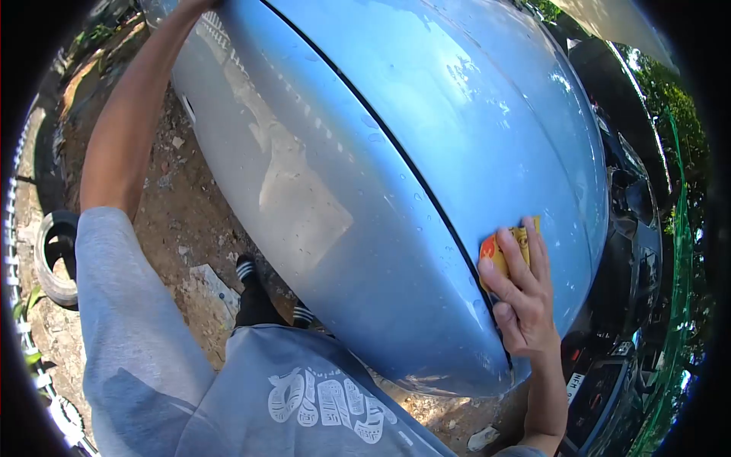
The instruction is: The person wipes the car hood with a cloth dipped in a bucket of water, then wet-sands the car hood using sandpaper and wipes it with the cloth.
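Flat against the wet blue car panel (pixel 472 122), my right hand (pixel 521 297) presses a folded yellow-and-red printed sheet of sandpaper (pixel 519 247). Its fingers lie over the sheet, close to the dark seam (pixel 396 148) between the panel and the car's silvery fender (pixel 304 190). Water drops dot the paint around that seam. My left arm (pixel 122 145) reaches up to the car's far edge. Only a bit of my left hand (pixel 199 4) shows at the top border, near the bodywork, and its fingers are hidden.
Dirt ground with rubble (pixel 183 190) runs along the car's left side, where my foot (pixel 245 268) stands. A tyre (pixel 57 259) lies at far left. Close on the right are a dark car (pixel 598 396) and green netting (pixel 678 305).
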### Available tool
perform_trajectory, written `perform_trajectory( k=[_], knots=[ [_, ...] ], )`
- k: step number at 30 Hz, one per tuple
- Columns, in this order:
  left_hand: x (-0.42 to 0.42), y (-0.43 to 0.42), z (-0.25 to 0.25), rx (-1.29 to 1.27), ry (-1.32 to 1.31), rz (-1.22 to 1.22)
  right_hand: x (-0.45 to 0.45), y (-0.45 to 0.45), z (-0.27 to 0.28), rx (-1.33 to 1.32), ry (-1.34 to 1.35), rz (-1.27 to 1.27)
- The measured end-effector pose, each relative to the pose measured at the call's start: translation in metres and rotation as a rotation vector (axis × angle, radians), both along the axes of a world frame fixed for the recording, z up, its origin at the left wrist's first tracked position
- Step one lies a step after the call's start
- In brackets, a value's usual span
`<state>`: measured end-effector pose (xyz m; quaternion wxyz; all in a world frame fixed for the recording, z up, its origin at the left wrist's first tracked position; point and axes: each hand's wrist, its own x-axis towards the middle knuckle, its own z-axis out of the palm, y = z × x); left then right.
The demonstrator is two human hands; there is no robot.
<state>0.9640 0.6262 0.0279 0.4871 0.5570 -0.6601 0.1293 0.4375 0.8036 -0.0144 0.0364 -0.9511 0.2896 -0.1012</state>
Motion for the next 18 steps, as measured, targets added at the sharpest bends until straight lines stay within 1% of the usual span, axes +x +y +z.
perform_trajectory(
  k=[1, 2, 4, 5, 6, 7, 8, 9, 10, 11, 12, 13, 14, 15, 16, 17, 18],
  knots=[
    [0.000, 0.004, 0.001, -0.007, 0.025, -0.006, 0.041, -0.033, 0.014, -0.026, 0.013, 0.060],
    [0.006, -0.001, -0.003, -0.071, -0.002, 0.024, 0.083, -0.066, 0.019, -0.036, -0.039, 0.134],
    [0.015, -0.006, -0.002, 0.034, 0.076, -0.007, 0.168, -0.124, 0.031, -0.082, -0.110, 0.243],
    [0.015, -0.009, -0.004, 0.017, -0.026, 0.007, 0.201, -0.145, 0.033, -0.124, -0.099, 0.245],
    [0.012, -0.009, 0.007, -0.013, -0.132, 0.028, 0.209, -0.149, 0.036, -0.146, -0.110, 0.262],
    [0.009, -0.005, 0.018, 0.086, -0.201, 0.035, 0.210, -0.146, 0.036, -0.117, -0.116, 0.212],
    [-0.002, 0.001, 0.021, 0.069, -0.046, -0.030, 0.206, -0.137, 0.033, -0.070, -0.103, 0.158],
    [-0.004, 0.002, 0.021, 0.062, -0.060, -0.136, 0.192, -0.119, 0.033, -0.062, -0.066, 0.144],
    [-0.018, 0.010, 0.028, 0.087, -0.084, -0.095, 0.185, -0.111, 0.032, -0.047, -0.047, 0.172],
    [-0.016, -0.018, 0.014, -0.113, -0.165, -0.077, 0.198, -0.126, 0.038, -0.046, -0.046, 0.199],
    [-0.035, -0.018, 0.023, 0.004, -0.188, -0.076, 0.206, -0.135, 0.036, -0.028, -0.058, 0.206],
    [-0.056, -0.011, 0.036, 0.097, -0.193, -0.146, 0.228, -0.151, 0.033, -0.036, -0.087, 0.189],
    [-0.069, -0.026, 0.036, 0.099, -0.202, -0.160, 0.266, -0.178, 0.039, -0.059, -0.120, 0.181],
    [-0.078, -0.045, 0.030, 0.074, -0.132, -0.197, 0.294, -0.192, 0.051, 0.094, -0.103, 0.129],
    [-0.081, -0.053, 0.023, 0.057, -0.053, -0.231, 0.293, -0.189, 0.046, 0.104, -0.097, 0.125],
    [-0.076, -0.052, 0.026, 0.121, -0.065, -0.213, 0.297, -0.189, 0.042, 0.018, -0.114, 0.143],
    [-0.063, -0.052, 0.027, 0.121, -0.066, -0.214, 0.299, -0.183, 0.041, -0.061, -0.129, 0.157]
  ],
)
